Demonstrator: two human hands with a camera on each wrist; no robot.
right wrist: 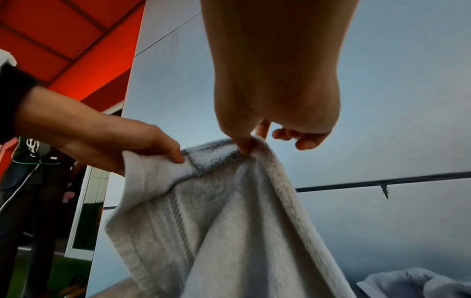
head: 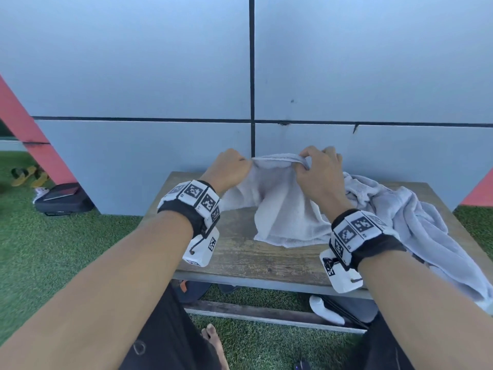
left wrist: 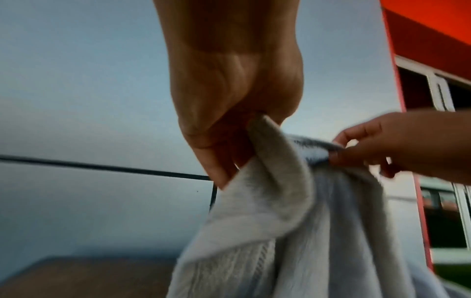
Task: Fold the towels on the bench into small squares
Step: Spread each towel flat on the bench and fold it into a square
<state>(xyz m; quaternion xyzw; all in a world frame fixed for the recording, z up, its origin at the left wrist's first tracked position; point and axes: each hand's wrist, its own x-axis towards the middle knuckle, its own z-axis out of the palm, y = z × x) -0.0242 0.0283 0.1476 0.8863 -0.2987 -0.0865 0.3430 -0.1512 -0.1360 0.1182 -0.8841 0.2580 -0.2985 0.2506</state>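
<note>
A pale grey towel hangs from both hands above the wooden bench, its lower edge lying on the boards. My left hand grips the towel's top edge at the left, fingers curled round a fold. My right hand pinches the same top edge between thumb and forefinger a short way to the right; its other fingers hang loose. The two hands are close together. A second grey towel lies crumpled on the right part of the bench, spilling over its right edge.
A grey panelled wall stands right behind the bench. Green artificial turf surrounds it. A dark bag and sandals lie at the left. Shoes and a white sock sit under the bench. My bare foot is below.
</note>
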